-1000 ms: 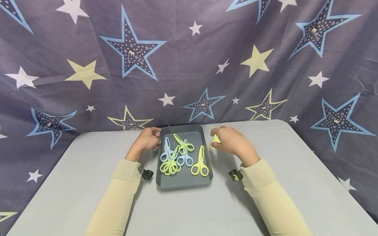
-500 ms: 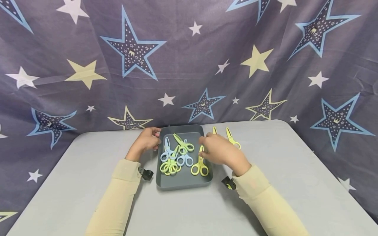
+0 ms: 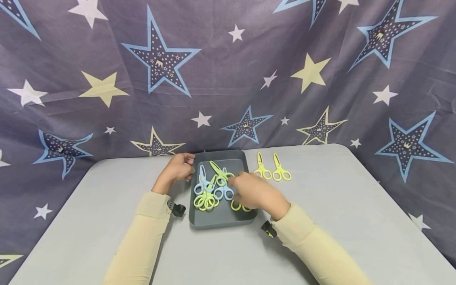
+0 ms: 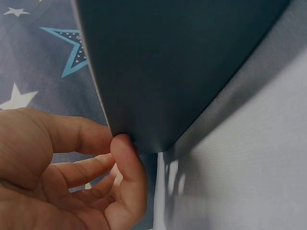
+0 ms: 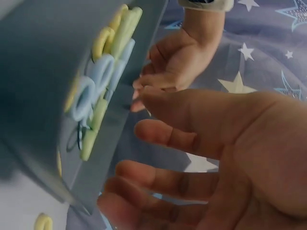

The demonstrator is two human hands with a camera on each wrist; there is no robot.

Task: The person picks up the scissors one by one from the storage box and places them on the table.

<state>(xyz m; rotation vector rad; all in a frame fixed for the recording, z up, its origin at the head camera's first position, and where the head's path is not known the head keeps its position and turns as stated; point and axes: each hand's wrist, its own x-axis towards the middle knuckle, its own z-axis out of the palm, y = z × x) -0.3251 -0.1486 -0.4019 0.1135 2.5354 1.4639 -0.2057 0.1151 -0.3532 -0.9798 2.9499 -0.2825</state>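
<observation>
Right hand now over tray

Head view: looks forward and down from above the table, taking in both sleeves, the grey tray and the star backdrop; it stands well back.
Left wrist view: sits very close beneath the left hand, facing the tray's outer wall.
Right wrist view: sits close behind the right hand, facing across the tray.
Shared: all three views show the tray.
</observation>
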